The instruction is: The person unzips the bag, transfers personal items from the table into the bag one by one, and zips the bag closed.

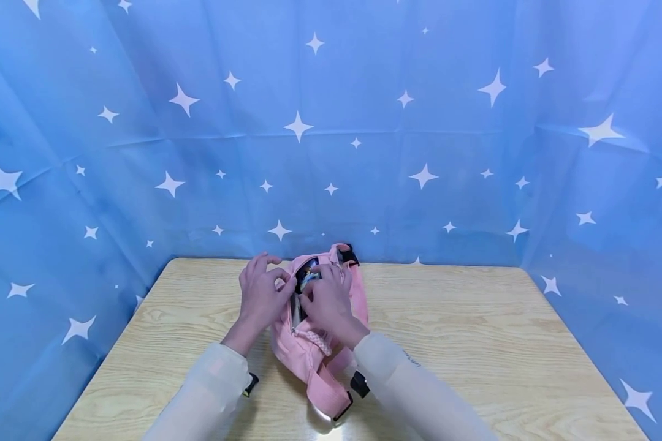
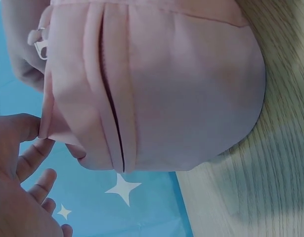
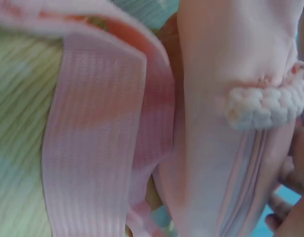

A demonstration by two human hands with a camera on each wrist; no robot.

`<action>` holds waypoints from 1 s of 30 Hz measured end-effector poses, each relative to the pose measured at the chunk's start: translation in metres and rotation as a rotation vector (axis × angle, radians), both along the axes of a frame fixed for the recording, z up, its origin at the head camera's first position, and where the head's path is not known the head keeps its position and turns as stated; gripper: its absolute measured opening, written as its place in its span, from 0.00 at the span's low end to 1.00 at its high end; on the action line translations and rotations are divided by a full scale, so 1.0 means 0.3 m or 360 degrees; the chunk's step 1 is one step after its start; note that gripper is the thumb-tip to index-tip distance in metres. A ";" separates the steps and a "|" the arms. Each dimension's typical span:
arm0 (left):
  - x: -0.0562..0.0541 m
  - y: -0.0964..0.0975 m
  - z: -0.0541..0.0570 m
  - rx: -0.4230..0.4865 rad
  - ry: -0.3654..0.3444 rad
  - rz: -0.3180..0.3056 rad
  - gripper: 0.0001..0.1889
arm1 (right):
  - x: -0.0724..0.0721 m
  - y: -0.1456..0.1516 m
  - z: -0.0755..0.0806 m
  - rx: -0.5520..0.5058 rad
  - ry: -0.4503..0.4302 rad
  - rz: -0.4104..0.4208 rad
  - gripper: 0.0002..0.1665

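Observation:
A pink waist bag [image 1: 292, 350] lies on the table with its top opening spread. My left hand [image 1: 262, 288] is at the left side of the opening; in the left wrist view its thumb and forefinger pinch the bag's fabric edge [image 2: 49, 126]. A dark, flat item with a colourful picture [image 1: 308, 274] shows in the opening between the hands; its kind is unclear. My right hand [image 1: 328, 300] reaches over the opening with bent fingers beside that item. What its fingertips touch is hidden. The right wrist view shows the bag's side, with part of the right hand at the right edge.
A pink strap [image 1: 328, 392] hangs toward the table's front, near a black buckle [image 1: 359, 384]. Another black buckle piece [image 1: 251, 384] is by the left sleeve. A braided pale loop [image 3: 265, 108] is on the bag. Blue star-patterned cloth [image 1: 358, 165] surrounds the wooden table [image 1: 463, 343].

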State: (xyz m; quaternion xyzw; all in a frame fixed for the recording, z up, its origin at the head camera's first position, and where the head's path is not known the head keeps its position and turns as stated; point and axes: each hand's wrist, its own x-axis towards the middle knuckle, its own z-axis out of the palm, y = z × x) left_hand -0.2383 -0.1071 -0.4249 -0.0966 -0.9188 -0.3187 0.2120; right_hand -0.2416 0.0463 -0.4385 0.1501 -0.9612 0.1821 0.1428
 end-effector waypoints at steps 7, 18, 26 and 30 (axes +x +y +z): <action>0.002 -0.002 -0.012 -0.0023 -0.0016 -0.0002 0.11 | 0.020 0.070 0.022 -0.0037 0.0094 0.0204 0.05; 0.039 -0.067 -0.054 0.0003 -0.0024 0.0027 0.08 | 0.089 0.150 0.011 -0.0014 0.0218 0.0638 0.08; 0.100 -0.106 -0.077 -0.0207 -0.0176 0.0059 0.13 | 0.129 0.137 -0.008 0.0102 0.0204 0.0784 0.17; 0.137 -0.103 -0.078 -0.0298 -0.0260 0.0064 0.20 | 0.138 0.120 -0.007 0.0181 0.0230 0.0782 0.11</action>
